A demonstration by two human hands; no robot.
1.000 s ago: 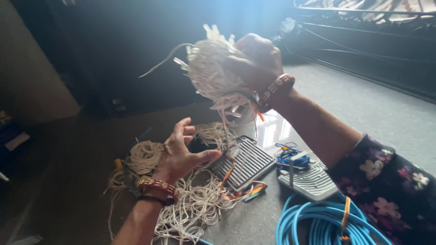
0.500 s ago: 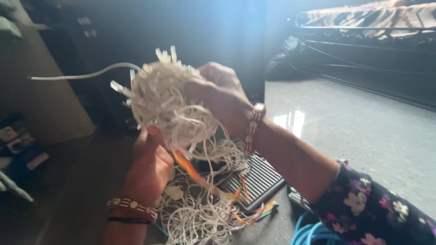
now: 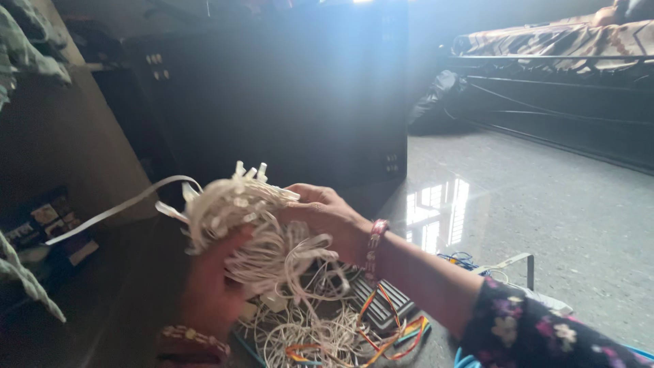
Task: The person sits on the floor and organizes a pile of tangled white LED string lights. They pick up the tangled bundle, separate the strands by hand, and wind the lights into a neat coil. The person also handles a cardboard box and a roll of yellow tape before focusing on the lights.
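Observation:
Both hands hold a tangled ball of thin white wire with small white bulbs (image 3: 238, 215) in front of me. My left hand (image 3: 211, 293) cups the ball from below, its wrist wearing a beaded bangle. My right hand (image 3: 327, 218) grips the ball's right side, and its wrist also carries a beaded bangle. One flat white strand (image 3: 109, 211) sticks out to the left. Loops of the wire hang down to a loose white heap (image 3: 306, 334) on the floor.
Below the hands lie a dark ribbed box (image 3: 378, 303), a rainbow ribbon cable (image 3: 392, 327) and a bit of blue cable (image 3: 463, 358). A large dark cabinet (image 3: 286, 95) stands ahead on the glossy grey floor (image 3: 545, 211). A bed with a striped cover (image 3: 565, 37) is at the far right.
The wire ball has come down from head height and to the left. My left hand, open a second ago, now holds it from below. The view has tilted upward.

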